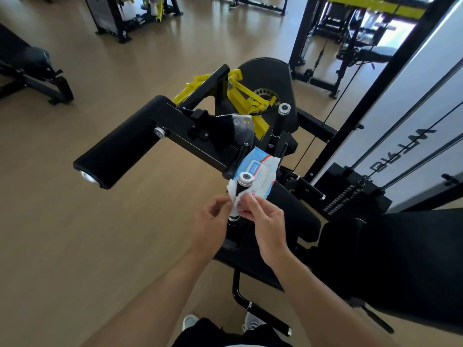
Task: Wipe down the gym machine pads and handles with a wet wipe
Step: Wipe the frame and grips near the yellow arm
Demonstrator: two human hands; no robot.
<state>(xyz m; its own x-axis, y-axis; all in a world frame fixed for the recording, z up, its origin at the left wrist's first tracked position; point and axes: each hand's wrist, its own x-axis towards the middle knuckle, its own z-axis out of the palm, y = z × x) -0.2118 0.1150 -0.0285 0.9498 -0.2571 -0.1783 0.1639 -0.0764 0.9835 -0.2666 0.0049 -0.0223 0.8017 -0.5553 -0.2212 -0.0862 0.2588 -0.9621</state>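
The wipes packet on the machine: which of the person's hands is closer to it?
Right. The right hand has its fingers on the white wipe just below the blue wipes packet. The left hand sits further off, lower left of the handle.

near handle (244, 182): dead centre, sticking up, wet wipe (235, 196) wrapped round it
left hand (213, 221): just left of that handle, at the wipe
right hand (265, 222): just right of it, fingers on the wipe
wipes pack (258, 171): right behind the handle, lying on the seat pad (295, 211)
roller pad (120, 144): off to the left, out over the floor (87, 234)
far handle (283, 113): behind the pack, upright
weight stack (355, 196): far right
back pad (400, 259): near right
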